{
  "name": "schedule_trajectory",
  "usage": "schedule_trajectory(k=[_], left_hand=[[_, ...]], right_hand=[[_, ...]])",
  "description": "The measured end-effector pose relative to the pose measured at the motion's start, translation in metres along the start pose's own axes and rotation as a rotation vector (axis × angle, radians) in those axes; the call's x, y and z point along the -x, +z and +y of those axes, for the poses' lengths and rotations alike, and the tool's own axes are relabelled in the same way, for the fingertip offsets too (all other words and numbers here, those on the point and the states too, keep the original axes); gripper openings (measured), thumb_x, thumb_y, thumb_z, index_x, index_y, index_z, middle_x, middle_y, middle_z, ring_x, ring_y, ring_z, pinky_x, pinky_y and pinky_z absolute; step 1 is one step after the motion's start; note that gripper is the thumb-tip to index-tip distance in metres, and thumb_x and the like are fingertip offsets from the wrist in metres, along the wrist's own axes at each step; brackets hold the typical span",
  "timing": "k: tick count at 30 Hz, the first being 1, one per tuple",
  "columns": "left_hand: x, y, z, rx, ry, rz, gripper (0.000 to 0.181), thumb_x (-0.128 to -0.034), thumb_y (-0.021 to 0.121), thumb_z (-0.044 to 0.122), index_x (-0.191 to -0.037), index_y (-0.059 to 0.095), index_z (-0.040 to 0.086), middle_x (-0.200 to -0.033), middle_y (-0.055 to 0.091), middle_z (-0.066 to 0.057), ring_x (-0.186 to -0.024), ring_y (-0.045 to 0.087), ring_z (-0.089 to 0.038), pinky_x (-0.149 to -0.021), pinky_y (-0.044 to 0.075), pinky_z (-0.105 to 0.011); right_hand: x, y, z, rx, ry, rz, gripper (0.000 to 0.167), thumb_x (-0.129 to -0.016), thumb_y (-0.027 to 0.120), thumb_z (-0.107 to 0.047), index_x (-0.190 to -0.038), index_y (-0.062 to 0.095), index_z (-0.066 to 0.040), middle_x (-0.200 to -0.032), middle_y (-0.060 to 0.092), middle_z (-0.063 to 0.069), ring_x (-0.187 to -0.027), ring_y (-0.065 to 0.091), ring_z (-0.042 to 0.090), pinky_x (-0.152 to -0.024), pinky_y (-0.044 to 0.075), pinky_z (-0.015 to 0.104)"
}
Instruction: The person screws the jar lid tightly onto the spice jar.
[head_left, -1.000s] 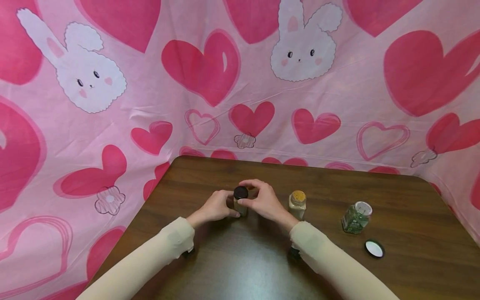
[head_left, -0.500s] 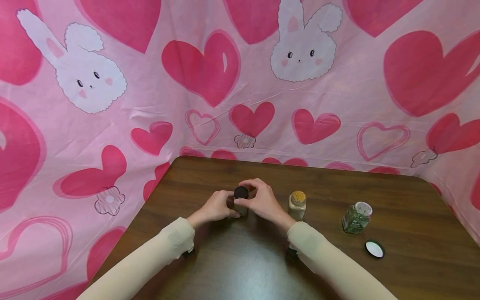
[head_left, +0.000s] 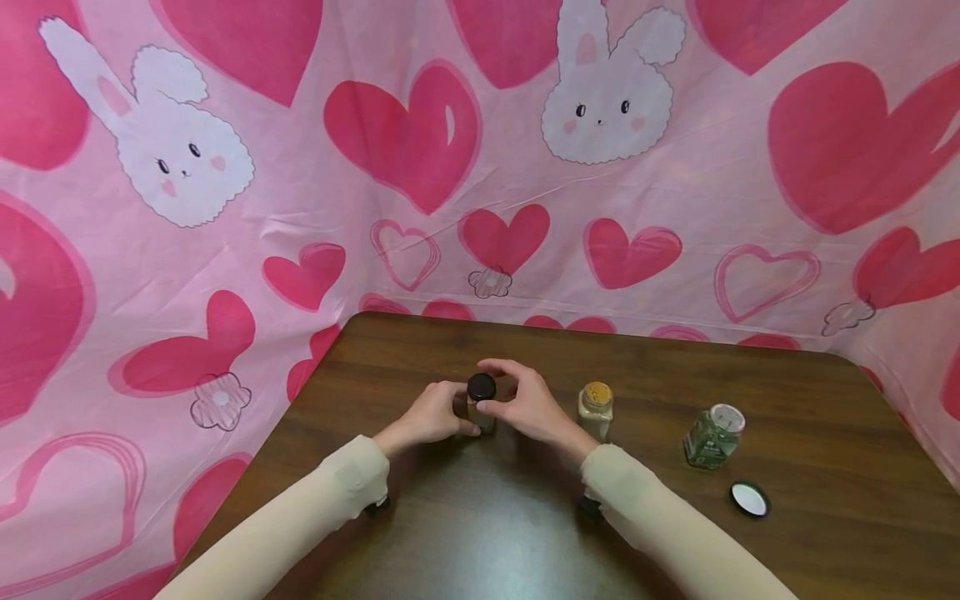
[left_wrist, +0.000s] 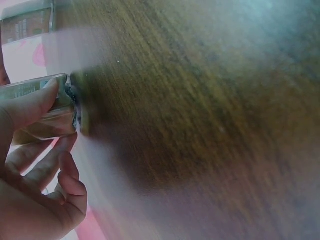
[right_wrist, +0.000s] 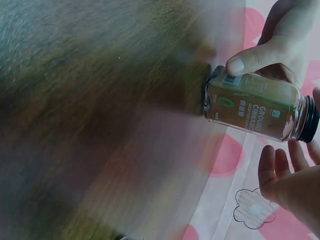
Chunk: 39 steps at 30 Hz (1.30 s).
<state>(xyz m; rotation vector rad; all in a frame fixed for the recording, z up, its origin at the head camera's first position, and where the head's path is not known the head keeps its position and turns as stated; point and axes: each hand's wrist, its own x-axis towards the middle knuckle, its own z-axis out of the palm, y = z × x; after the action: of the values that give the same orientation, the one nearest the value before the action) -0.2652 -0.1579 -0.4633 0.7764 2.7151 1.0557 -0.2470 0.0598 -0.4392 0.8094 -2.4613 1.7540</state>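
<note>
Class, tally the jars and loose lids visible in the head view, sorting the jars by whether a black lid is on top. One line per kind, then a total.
Jars with a black lid on top: 1, the cinnamon jar
Jars with no black lid on: 2, the yellow-topped jar and the green jar
Loose lids: 1, the upturned lid
Total: 4
</note>
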Motion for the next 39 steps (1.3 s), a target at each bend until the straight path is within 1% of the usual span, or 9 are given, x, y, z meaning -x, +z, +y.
schedule_trajectory(k=[4,5,6,11,14,18,25,33,39], left_hand=[[0.0,0.0,0.001,-0.003,-0.009,0.002,0.039,-0.0799,0.094,0.014,-0.114,0.076,0.011,-0.096,0.075,0.004,-0.09,0.071,-0.015,-0.082,0.057,-0.042],[-0.004,0.004,-0.011,0.01,0.009,0.009,0.039,-0.08,0.095,0.02,-0.114,0.077,0.015,-0.095,0.075,0.006,-0.089,0.071,-0.013,-0.081,0.056,-0.04],[-0.004,0.004,-0.012,0.018,0.012,0.007,0.039,-0.0797,0.095,0.021,-0.114,0.077,0.014,-0.095,0.075,0.006,-0.09,0.071,-0.015,-0.081,0.057,-0.042],[-0.026,0.025,-0.077,0.048,0.083,0.014,0.048,-0.0744,0.097,0.042,-0.115,0.076,0.028,-0.094,0.073,0.013,-0.087,0.071,-0.009,-0.077,0.057,-0.037],[-0.031,0.03,-0.091,0.026,0.081,0.008,0.049,-0.0739,0.097,0.046,-0.115,0.076,0.03,-0.094,0.074,0.013,-0.087,0.071,-0.009,-0.077,0.057,-0.039],[-0.025,0.026,-0.079,0.033,0.098,0.009,0.048,-0.0752,0.097,0.043,-0.115,0.077,0.025,-0.094,0.074,0.011,-0.087,0.071,-0.01,-0.078,0.057,-0.037],[-0.001,-0.002,-0.008,0.03,0.079,-0.007,0.042,-0.0786,0.096,0.02,-0.114,0.076,0.008,-0.094,0.075,0.001,-0.087,0.072,-0.017,-0.077,0.058,-0.042],[-0.005,0.006,-0.028,-0.007,0.143,0.019,0.044,-0.0798,0.095,0.026,-0.115,0.076,0.009,-0.099,0.075,-0.002,-0.092,0.072,-0.02,-0.08,0.058,-0.04],[-0.002,0.001,-0.003,-0.012,0.033,0.01,0.043,-0.0781,0.095,0.016,-0.116,0.076,0.007,-0.101,0.076,-0.002,-0.093,0.073,-0.021,-0.082,0.058,-0.046]], right_hand=[[0.0,-0.002,0.002,-0.012,-0.016,-0.038,0.053,-0.09,0.079,0.001,-0.14,0.064,-0.004,-0.137,0.066,0.018,-0.108,0.067,0.04,-0.092,0.053,0.061],[0.0,-0.003,0.002,-0.015,-0.016,-0.045,0.053,-0.09,0.079,0.001,-0.141,0.065,-0.004,-0.138,0.066,0.017,-0.11,0.066,0.039,-0.093,0.052,0.061],[0.0,-0.003,0.003,-0.019,-0.015,-0.049,0.052,-0.09,0.078,0.002,-0.14,0.065,-0.005,-0.139,0.066,0.016,-0.11,0.066,0.04,-0.094,0.052,0.061],[-0.001,-0.005,0.003,-0.029,-0.031,-0.053,0.049,-0.09,0.076,0.004,-0.138,0.066,-0.005,-0.136,0.068,0.014,-0.118,0.064,0.04,-0.096,0.051,0.062],[-0.001,-0.006,0.004,-0.029,-0.035,-0.053,0.048,-0.09,0.076,0.005,-0.136,0.068,-0.005,-0.135,0.068,0.013,-0.12,0.063,0.039,-0.096,0.051,0.062],[-0.002,-0.006,0.005,-0.035,-0.031,-0.053,0.048,-0.089,0.077,0.005,-0.135,0.069,-0.006,-0.134,0.069,0.011,-0.121,0.062,0.037,-0.096,0.051,0.061],[-0.002,-0.006,0.004,-0.036,-0.019,-0.051,0.046,-0.09,0.078,0.003,-0.134,0.069,-0.007,-0.132,0.07,0.011,-0.109,0.066,0.039,-0.091,0.054,0.057],[-0.002,-0.005,0.005,-0.034,-0.011,-0.05,0.046,-0.09,0.08,0.001,-0.134,0.069,-0.007,-0.131,0.07,0.012,-0.097,0.069,0.039,-0.083,0.056,0.051],[-0.003,-0.004,0.006,-0.029,-0.02,-0.04,0.046,-0.089,0.082,0.0,-0.133,0.07,-0.007,-0.128,0.07,0.011,-0.101,0.067,0.037,-0.086,0.056,0.053]])
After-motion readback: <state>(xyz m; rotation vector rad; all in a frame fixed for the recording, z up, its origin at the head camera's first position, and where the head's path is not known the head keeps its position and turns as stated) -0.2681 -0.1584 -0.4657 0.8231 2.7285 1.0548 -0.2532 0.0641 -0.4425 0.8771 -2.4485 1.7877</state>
